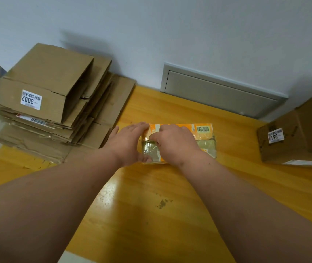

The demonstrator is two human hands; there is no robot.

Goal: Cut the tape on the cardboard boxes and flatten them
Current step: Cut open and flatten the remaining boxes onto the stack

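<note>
1. Looking down from the head camera, both bare forearms reach out over a yellow wooden worktop to a small orange box wrapped in clear tape, which lies near the middle of the worktop towards the wall.
2. The left hand lies against the left end of the orange box; its fingers are nearly straight along the far edge and its thumb reaches along the near edge, so this grip is open and only braces the box.
3. The right hand rests on top of the box with its fingers curled and the fingertips pinching at the tape on the top face; I cannot tell whether it holds a tool.
4. A stack of flattened cardboard boxes sits at the left end of the worktop, well apart from the hands; the top one bears a white label reading 3002.
5. A brown box, still in its shape and labelled 0613, stands at the right edge.
6. A grey panel is set in the white wall behind the worktop.
</note>
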